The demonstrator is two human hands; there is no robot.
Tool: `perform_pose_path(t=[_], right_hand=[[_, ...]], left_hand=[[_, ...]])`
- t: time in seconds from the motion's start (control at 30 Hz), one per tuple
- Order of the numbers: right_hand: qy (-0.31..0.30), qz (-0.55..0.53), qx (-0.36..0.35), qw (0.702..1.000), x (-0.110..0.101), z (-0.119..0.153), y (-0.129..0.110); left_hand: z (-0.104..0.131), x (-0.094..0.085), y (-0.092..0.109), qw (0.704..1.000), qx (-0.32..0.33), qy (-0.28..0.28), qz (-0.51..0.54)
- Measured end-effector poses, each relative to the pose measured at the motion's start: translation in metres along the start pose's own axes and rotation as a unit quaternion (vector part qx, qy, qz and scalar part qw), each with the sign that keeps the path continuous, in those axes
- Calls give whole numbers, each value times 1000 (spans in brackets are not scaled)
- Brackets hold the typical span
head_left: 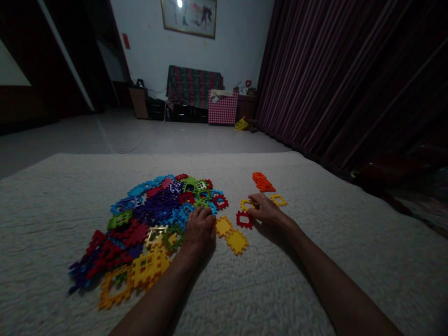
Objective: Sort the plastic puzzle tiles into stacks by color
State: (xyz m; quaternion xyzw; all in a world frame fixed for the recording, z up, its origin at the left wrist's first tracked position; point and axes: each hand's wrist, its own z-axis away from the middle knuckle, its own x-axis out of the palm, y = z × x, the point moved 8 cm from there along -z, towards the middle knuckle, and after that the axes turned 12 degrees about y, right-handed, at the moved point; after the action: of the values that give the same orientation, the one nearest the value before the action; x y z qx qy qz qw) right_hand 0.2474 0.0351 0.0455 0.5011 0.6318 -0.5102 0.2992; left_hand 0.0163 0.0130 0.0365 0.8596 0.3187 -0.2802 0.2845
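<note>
My right hand (266, 210) pinches a yellow square frame piece (245, 203) with notched edges, just above the mat. Close below it lies a red frame piece (244, 220). Another yellow frame piece (279, 200) is to the right of that hand. My left hand (200, 226) rests at the right edge of a heaped pile of plastic interlocking pieces (157, 207), its fingers curled down and their tips hidden. Two solid yellow square pieces (237, 242) lie between my hands, the upper one beside my left fingers.
A stack of orange pieces (262, 182) stands beyond my right hand. Everything lies on a pale quilted mat (315, 261). Farther off are a tiled floor (140, 135), a low cabinet with a checked cloth (223, 108), and a dark curtain (322, 74) on the right.
</note>
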Motion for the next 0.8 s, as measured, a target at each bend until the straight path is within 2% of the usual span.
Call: perform_pose_path(t=[0.1,0.37,0.57,0.63,0.8], right_hand=[[10,11,-10,1000,0,2,-1],[76,49,23,996,11,7,-11],[114,-9,27,993,9,3,-9],[113,0,50,992,5,2,-2],[64,51,93,992,4,4,6]], left_hand=[[0,-2,1,1000,0,4,-3],[-2,-2,1,1000,7,-6,-5],[-2,-2,1,1000,3,-4,-5],[-2,-2,2,1000,2,-6,-7],[-1,-1,1,1000,1,-9,-6]])
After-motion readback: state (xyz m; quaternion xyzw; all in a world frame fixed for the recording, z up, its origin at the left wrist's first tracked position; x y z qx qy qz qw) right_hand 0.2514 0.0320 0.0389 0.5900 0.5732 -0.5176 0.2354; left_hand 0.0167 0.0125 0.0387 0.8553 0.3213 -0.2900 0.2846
